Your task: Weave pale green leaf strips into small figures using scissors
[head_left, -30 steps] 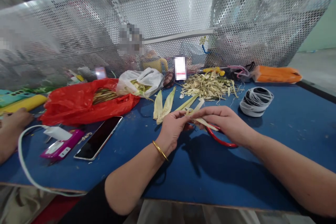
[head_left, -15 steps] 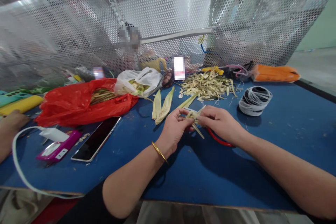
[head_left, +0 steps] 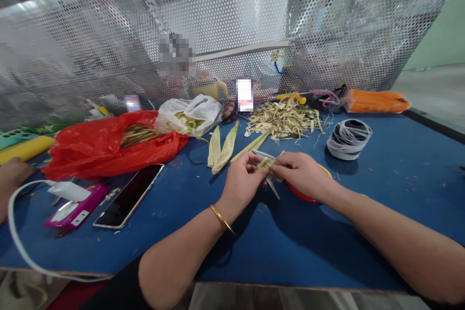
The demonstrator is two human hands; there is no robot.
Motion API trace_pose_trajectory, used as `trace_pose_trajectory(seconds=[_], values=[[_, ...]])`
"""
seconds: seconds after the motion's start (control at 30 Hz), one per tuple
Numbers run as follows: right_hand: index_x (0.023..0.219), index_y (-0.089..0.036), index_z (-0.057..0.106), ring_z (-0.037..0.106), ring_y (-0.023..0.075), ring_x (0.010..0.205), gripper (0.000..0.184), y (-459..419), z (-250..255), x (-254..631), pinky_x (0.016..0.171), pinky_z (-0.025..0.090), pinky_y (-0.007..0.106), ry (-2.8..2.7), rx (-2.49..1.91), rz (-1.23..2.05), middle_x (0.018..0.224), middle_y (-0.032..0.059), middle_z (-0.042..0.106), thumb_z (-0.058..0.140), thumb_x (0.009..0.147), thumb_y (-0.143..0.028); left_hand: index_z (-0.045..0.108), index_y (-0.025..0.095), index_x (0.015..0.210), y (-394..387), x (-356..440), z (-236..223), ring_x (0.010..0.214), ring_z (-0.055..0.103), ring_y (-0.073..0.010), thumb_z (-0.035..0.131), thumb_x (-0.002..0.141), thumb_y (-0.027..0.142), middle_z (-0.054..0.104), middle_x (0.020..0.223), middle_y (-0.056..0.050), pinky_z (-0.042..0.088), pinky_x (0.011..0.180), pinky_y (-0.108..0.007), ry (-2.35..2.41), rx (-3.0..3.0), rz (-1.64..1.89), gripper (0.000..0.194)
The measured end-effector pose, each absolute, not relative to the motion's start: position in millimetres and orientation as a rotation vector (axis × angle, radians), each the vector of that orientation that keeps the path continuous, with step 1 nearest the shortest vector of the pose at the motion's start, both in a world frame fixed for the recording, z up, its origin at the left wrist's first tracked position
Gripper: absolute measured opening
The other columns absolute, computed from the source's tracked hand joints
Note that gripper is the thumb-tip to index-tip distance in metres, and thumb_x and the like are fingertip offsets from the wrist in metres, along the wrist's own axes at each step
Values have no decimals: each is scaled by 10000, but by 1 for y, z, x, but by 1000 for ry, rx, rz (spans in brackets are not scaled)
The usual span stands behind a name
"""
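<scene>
Both my hands meet over the blue table [head_left: 232, 252]. My left hand [head_left: 240, 179], below a gold bangle, pinches a small folded piece of pale corn husk [head_left: 266, 162], and a narrow strip of it hangs down. From the other side my right hand [head_left: 305, 172] grips the same piece between thumb and fingers. Partly hidden under my hands lie scissors with a red handle [head_left: 300, 194]; a grey blade-like edge shows above the fingers. Just beyond my left hand are a long husk strip [head_left: 254, 147] and broad husk leaves [head_left: 225, 150].
A pile of husk scraps [head_left: 285, 118] lies ahead, with a spool of white thread [head_left: 348, 139] at right. Leftward are a red bag [head_left: 87, 143], a white bag [head_left: 203, 111], a phone [head_left: 131, 196] and a purple charger [head_left: 76, 208]. Another person's hand [head_left: 14, 174] is at far left.
The husk piece is turned and bunched more between my fingers, with fewer strip ends sticking out. My right hand has shifted slightly left, and the view has moved a little.
</scene>
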State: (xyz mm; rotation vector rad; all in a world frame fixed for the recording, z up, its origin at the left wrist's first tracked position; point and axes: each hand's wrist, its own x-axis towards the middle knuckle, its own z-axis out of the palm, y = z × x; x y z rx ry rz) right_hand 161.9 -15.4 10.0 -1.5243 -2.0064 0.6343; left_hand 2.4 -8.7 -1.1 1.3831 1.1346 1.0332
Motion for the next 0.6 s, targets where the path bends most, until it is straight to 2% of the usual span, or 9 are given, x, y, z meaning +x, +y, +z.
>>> trace_pose_trajectory(seconds=[0.13,0.3,0.4,0.47,0.53,0.6], values=[[548,-185,547,503,128,595,280,-17,13,160,558,326,246,-2006,-1535,654,603,-11,559,484,815,-235,550,184,806,-9,1,-5,502,583,-109,658,720,171,596,606,43,455,511,-214,1191,1528,996,139],[567,-192,541,512,132,585,288,-18,11,158,536,338,241,-1941,-1541,587,598,-4,579,529,830,-307,580,187,804,-9,-1,-8,530,591,-109,658,700,145,617,619,31,452,530,-206,1212,1636,976,137],[728,-203,539,551,125,532,132,-17,6,158,514,392,231,-1736,-1462,799,600,-28,595,580,806,-301,559,183,805,-9,0,-7,513,589,-115,655,695,135,613,601,31,481,523,-223,1145,1500,952,154],[833,-208,528,579,128,506,117,-16,3,158,506,431,232,-1635,-1400,937,594,-48,592,603,787,-285,553,175,802,-9,2,-5,495,584,-114,633,686,98,609,584,33,503,524,-234,1100,1399,923,161],[839,-203,545,591,133,513,108,-16,3,158,517,451,239,-1644,-1386,988,580,-46,589,587,804,-296,571,162,789,-10,3,-2,494,588,-110,602,681,66,622,589,21,515,532,-234,1068,1346,876,148],[754,-197,565,573,130,510,162,-16,4,159,507,434,238,-1695,-1415,992,559,-31,587,541,838,-332,602,151,764,-12,4,0,500,592,-107,581,674,51,643,612,3,517,534,-226,1034,1333,822,136]])
